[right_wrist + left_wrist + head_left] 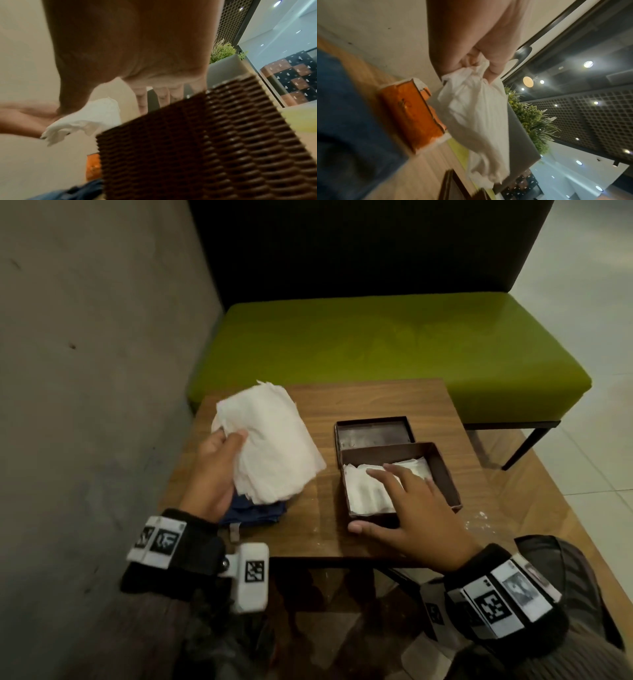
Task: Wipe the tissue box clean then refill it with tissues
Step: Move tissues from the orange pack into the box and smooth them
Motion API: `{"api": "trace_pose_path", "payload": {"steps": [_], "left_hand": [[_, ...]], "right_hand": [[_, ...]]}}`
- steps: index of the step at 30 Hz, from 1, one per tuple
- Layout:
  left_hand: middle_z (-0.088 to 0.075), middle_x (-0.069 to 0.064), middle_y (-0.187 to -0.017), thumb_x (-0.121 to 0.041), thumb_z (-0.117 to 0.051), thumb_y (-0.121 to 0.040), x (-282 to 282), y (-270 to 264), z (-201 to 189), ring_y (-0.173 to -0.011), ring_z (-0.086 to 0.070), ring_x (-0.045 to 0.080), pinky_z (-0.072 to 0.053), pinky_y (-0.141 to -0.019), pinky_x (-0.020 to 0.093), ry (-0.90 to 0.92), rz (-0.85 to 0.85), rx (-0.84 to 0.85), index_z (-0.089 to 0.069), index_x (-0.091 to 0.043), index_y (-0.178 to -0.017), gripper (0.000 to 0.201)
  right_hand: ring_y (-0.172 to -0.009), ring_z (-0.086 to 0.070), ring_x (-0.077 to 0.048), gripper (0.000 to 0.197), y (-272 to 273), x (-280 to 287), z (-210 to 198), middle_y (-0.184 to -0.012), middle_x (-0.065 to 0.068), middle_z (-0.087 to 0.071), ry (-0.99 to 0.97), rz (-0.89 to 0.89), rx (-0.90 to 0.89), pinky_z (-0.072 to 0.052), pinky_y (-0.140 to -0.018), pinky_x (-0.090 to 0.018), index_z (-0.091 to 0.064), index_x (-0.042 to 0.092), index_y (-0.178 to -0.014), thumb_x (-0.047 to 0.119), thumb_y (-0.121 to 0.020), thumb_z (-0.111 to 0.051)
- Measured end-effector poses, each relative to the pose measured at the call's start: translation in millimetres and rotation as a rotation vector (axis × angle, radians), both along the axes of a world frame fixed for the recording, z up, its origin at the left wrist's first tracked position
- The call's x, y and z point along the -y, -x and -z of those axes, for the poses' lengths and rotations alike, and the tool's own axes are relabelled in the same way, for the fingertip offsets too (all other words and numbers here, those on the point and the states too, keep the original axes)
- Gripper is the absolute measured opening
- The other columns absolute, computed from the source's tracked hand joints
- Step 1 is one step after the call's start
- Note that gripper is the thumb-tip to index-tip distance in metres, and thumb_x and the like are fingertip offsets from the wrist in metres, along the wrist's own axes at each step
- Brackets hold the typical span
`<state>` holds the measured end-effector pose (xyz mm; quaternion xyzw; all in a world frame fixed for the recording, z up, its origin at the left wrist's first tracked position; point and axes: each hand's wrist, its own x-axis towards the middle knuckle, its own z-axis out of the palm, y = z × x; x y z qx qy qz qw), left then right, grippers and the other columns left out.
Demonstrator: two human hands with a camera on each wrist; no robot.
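A dark brown tissue box [445, 474] stands open on the small wooden table [370, 402], its textured wall [197, 148] filling the right wrist view. White tissues [366, 494] lie inside it. My right hand [407, 508] lies flat over them with straight fingers, thumb against the box's near wall. The lid [373, 431] sits just behind the box, inner side up. My left hand [214, 467] grips a thick stack of white tissues [270, 446] above the table's left part; the same stack [474, 121] hangs from those fingers [491, 70] in the left wrist view.
A folded blue cloth [255, 510] lies under the held stack near the table's left front. An orange box [412, 113] stands on the table by the grey wall [85, 371]. A green bench [376, 350] runs behind the table. White crumbs [479, 517] dot the table's right front.
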<state>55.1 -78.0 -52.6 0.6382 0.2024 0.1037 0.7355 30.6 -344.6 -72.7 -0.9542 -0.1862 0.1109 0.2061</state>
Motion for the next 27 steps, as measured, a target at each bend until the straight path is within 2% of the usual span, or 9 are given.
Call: {"api": "trace_pose_path", "payload": {"steps": [3, 6, 9, 12, 15, 18, 20, 24, 27], "left_hand": [[-0.072, -0.002, -0.095, -0.01, -0.046, -0.095, 26.4, 34.0, 6.2, -0.085, -0.068, 0.009, -0.056, -0.072, 0.026, 0.142, 0.062, -0.045, -0.062, -0.012, -0.103, 0.018], [-0.068, 0.007, -0.101, -0.01, -0.047, -0.095, 48.6, 60.5, 8.0, -0.091, -0.064, 0.017, -0.051, -0.081, 0.033, 0.225, 0.094, -0.116, -0.061, -0.009, -0.099, 0.015], [-0.067, 0.01, -0.107, -0.011, -0.046, -0.094, 67.4, 81.4, 11.5, -0.1, -0.063, 0.023, -0.048, -0.089, 0.039, 0.253, 0.127, -0.134, -0.062, -0.011, -0.102, 0.017], [-0.064, 0.017, -0.117, -0.019, -0.046, -0.094, 80.4, 97.0, 10.7, -0.1, -0.064, 0.025, -0.052, -0.087, 0.039, 0.312, 0.199, -0.153, -0.06, -0.013, -0.105, 0.019], [-0.066, 0.01, -0.118, -0.026, -0.057, -0.084, 87.7, 109.3, 7.9, -0.106, -0.065, 0.022, -0.055, -0.088, 0.038, 0.428, 0.299, -0.096, -0.054, -0.014, -0.121, 0.039], [-0.067, 0.008, -0.115, -0.016, -0.069, -0.07, 93.1, 116.6, 10.8, -0.101, -0.066, 0.021, -0.057, -0.082, 0.036, 0.309, 0.307, -0.098, -0.052, -0.013, -0.123, 0.055], [-0.068, 0.005, -0.109, -0.005, -0.068, -0.074, 94.8, 120.0, 12.5, -0.094, -0.068, 0.016, -0.058, -0.078, 0.033, 0.251, 0.267, -0.102, -0.054, -0.015, -0.116, 0.045], [-0.069, -0.001, -0.105, -0.003, -0.06, -0.083, 87.3, 123.6, 13.0, -0.089, -0.069, 0.011, -0.058, -0.073, 0.027, 0.261, 0.28, -0.065, -0.055, -0.02, -0.11, 0.032], [-0.067, -0.001, -0.111, -0.004, -0.058, -0.084, 83.2, 126.5, 13.4, -0.096, -0.067, 0.012, -0.056, -0.081, 0.027, 0.25, 0.34, -0.05, -0.055, -0.018, -0.115, 0.035]], "right_hand": [[-0.125, -0.04, 0.002, 0.065, 23.6, -6.6, -11.6, -0.137, 0.016, -0.043, -0.455, 0.092, -0.036, -0.038, -0.102, -0.022, -0.043, 0.037, -0.132, 0.074, -0.08, -0.039], [-0.111, -0.052, 0.001, 0.038, 49.6, -20.1, -13.7, -0.12, 0.019, -0.051, -0.736, 0.219, -0.059, -0.05, -0.09, -0.026, -0.052, 0.039, -0.117, 0.06, -0.085, -0.051], [-0.115, -0.046, -0.004, 0.035, 66.6, -29.2, -7.2, -0.119, 0.013, -0.047, -0.756, 0.272, 0.018, -0.046, -0.093, -0.025, -0.051, 0.038, -0.116, 0.052, -0.085, -0.058], [-0.12, -0.036, -0.013, 0.04, 74.2, -33.1, -2.3, -0.121, 0.003, -0.04, -0.644, 0.319, 0.037, -0.032, -0.091, -0.02, -0.052, 0.032, -0.121, 0.038, -0.084, -0.067], [-0.118, -0.033, -0.015, 0.042, 79.4, -33.6, -0.2, -0.12, 0.003, -0.037, -0.598, 0.372, 0.105, -0.028, -0.089, -0.02, -0.054, 0.03, -0.119, 0.034, -0.081, -0.07], [-0.113, -0.031, -0.012, 0.056, 81.3, -32.3, 3.1, -0.12, 0.002, -0.038, -0.575, 0.388, 0.158, -0.028, -0.088, -0.022, -0.049, 0.027, -0.123, 0.038, -0.075, -0.074], [-0.116, -0.034, -0.014, 0.069, 83.8, -30.6, 4.6, -0.126, -0.002, -0.039, -0.587, 0.402, 0.156, -0.033, -0.09, -0.025, -0.043, 0.024, -0.129, 0.045, -0.072, -0.076], [-0.118, -0.047, -0.013, 0.065, 80.8, -23.1, 4.4, -0.129, 0.0, -0.045, -0.876, 0.55, -0.142, -0.042, -0.103, -0.035, -0.038, 0.02, -0.134, 0.049, -0.082, -0.065], [-0.112, -0.061, -0.017, 0.059, 74.0, -13.5, 9.5, -0.122, -0.001, -0.063, -1.075, 0.525, -0.485, -0.046, -0.102, -0.042, -0.055, 0.017, -0.126, 0.059, -0.084, -0.055]]}}
